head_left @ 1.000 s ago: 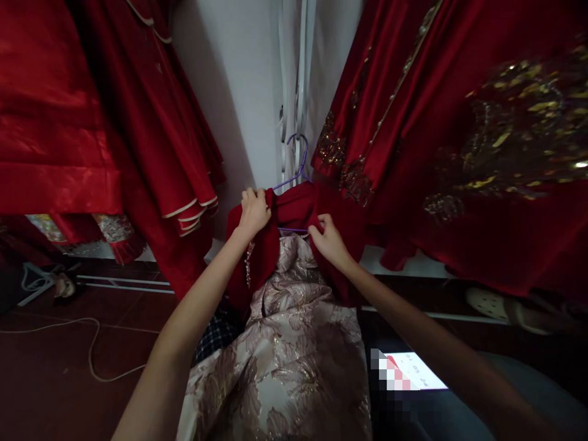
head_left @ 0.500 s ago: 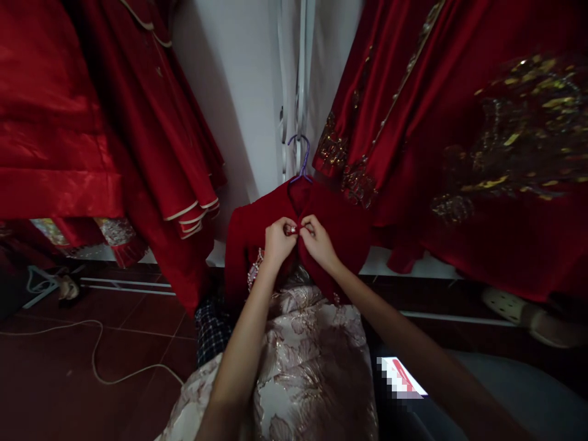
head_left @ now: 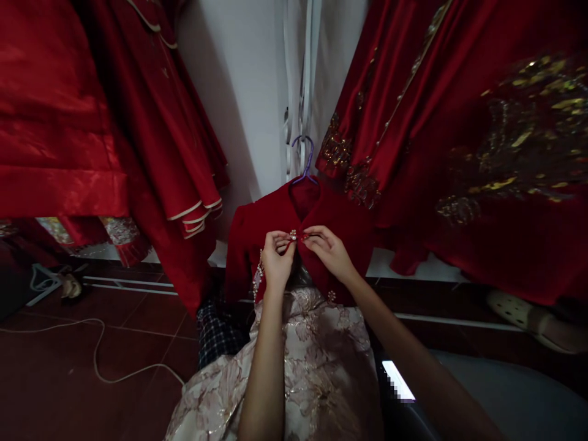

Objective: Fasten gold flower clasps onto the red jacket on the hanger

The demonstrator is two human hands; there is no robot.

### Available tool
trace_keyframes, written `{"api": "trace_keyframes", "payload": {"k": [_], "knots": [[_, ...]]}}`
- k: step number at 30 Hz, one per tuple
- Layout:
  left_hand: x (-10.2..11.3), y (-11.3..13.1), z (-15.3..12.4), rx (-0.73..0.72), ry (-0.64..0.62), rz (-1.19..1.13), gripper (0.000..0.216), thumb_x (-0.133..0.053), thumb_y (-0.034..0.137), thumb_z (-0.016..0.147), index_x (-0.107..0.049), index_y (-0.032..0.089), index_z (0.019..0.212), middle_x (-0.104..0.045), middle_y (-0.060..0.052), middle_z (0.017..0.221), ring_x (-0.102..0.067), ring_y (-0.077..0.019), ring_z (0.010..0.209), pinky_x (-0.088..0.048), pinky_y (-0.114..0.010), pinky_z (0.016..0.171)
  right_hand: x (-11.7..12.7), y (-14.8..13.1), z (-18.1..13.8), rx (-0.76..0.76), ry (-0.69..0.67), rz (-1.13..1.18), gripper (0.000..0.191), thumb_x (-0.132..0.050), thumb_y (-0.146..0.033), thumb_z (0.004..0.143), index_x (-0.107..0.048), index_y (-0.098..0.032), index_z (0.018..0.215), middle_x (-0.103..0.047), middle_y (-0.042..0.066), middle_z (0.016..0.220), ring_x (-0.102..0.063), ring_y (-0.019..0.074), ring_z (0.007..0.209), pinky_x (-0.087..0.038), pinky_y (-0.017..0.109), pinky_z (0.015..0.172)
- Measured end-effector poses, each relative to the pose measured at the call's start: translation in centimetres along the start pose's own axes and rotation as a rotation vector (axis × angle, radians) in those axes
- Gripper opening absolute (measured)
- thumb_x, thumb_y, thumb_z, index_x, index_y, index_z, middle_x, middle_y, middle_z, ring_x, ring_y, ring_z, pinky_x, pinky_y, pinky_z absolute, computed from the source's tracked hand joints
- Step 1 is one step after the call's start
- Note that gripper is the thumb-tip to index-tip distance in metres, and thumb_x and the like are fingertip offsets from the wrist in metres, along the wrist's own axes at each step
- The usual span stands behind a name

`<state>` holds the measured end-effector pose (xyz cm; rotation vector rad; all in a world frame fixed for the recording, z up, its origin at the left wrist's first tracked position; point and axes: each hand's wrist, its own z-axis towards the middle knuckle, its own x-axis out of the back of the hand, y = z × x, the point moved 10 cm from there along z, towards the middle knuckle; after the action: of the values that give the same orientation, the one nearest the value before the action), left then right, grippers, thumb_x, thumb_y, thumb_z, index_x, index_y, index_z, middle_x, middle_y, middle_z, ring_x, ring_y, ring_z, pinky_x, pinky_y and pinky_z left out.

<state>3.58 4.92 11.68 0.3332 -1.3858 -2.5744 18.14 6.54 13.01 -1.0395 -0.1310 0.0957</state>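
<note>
A dark red jacket (head_left: 264, 214) hangs on a purple hanger (head_left: 309, 160) in front of me. My left hand (head_left: 278, 260) pinches one front edge of the jacket, right beside a pearly jewelled button (head_left: 293, 234). On the opposite edge, my right hand (head_left: 331, 250) has thumb and fingers closed on the cloth. The two hands almost meet at the front opening. Another jewelled button (head_left: 331, 296) shows lower on the jacket. Below it spreads pale brocade fabric (head_left: 326, 361) with a floral pattern. What lies between the fingertips is partly hidden.
Red garments (head_left: 50, 122) hang at the left, and red garments with gold sequins (head_left: 523, 135) at the right. White rack bars (head_left: 133, 286) run low along the floor. A cable (head_left: 98, 343) curls over the tiles. A pale clog (head_left: 509, 309) and a bright screen (head_left: 397, 380) are at the right.
My fingers have shifted on the jacket's front edges, and the jewelled button by my left hand now shows more. The right hand's fingers reach out flatter. The view has moved slightly.
</note>
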Motion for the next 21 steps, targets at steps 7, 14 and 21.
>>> {"api": "trace_keyframes", "payload": {"k": [7, 14, 21], "knots": [[-0.1, 0.4, -0.3, -0.024, -0.035, 0.097, 0.010, -0.055, 0.020, 0.076, -0.052, 0.017, 0.085, -0.061, -0.003, 0.086, -0.061, -0.0116, 0.081, -0.051, -0.025, 0.073, -0.6, -1.1, 0.1, 0.067, -0.024, -0.096, 0.028, -0.061, -0.038, 0.074, -0.059, -0.019, 0.095, -0.063, 0.006, 0.098, -0.060, 0.0150, 0.083, -0.054, 0.029, 0.071], [-1.2, 3.3, -1.0, -0.178, -0.150, 0.421, 0.013, -0.047, 0.014, 0.081, -0.053, 0.020, 0.091, -0.055, -0.005, 0.097, -0.056, -0.0143, 0.091, -0.047, -0.028, 0.081, -0.5, -3.6, -0.2, 0.167, -0.027, -0.272, 0.025, -0.057, -0.037, 0.078, -0.065, -0.020, 0.095, -0.060, 0.006, 0.095, -0.061, 0.0146, 0.082, -0.055, 0.028, 0.070], [-1.8, 4.0, -1.3, -0.209, -0.215, 0.510, 0.018, -0.043, 0.013, 0.083, -0.050, 0.021, 0.098, -0.051, -0.006, 0.102, -0.054, -0.0158, 0.095, -0.044, -0.028, 0.084, -0.4, -3.8, -0.2, 0.154, -0.070, -0.316, 0.028, -0.055, -0.039, 0.080, -0.066, -0.023, 0.100, -0.060, 0.006, 0.096, -0.062, 0.0153, 0.083, -0.056, 0.029, 0.069]]}}
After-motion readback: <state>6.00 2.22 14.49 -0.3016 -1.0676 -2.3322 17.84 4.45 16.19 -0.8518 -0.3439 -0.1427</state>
